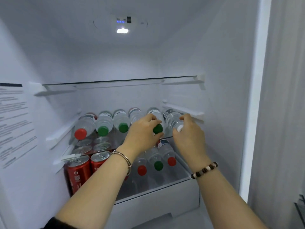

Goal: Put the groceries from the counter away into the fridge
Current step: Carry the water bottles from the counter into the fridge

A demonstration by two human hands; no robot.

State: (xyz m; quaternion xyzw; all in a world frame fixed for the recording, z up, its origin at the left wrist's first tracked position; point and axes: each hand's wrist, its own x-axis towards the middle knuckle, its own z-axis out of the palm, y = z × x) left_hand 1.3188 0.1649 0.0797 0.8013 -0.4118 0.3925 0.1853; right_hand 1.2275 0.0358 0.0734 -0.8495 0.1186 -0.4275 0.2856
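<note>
— Bottles (104, 121): where do we have them?
— Lying in a row on the middle shelf (167, 138) of the fridge (222, 63), caps toward us. We hold the two at the right end of the row.
— How do our hands sit?
— Our left hand (142, 134) is curled round the green-cap bottle (157, 128), fingers over its shoulder and thumb under the cap. Our right hand (189, 134) wraps the neck of the white-cap bottle (171, 118), just right of the left grip. The two bottles lie side by side; whether they touch, we cannot tell.
— And left of the left grip?
— One bottle half hidden behind our knuckles, then two with green caps, then a red cap at the far end.
— Below our hands?
— Under our left wrist, red cans (78, 172) stand upright on the lower level. Between our wrists three more bottles lie there, caps red, green, red.
— Above the grips?
— A glass shelf (118, 80), and higher still the lit lamp (122, 31).
— Anything on our wrists?
— A bangle (123, 158) on the left, beads (204, 170) on the right.
</note>
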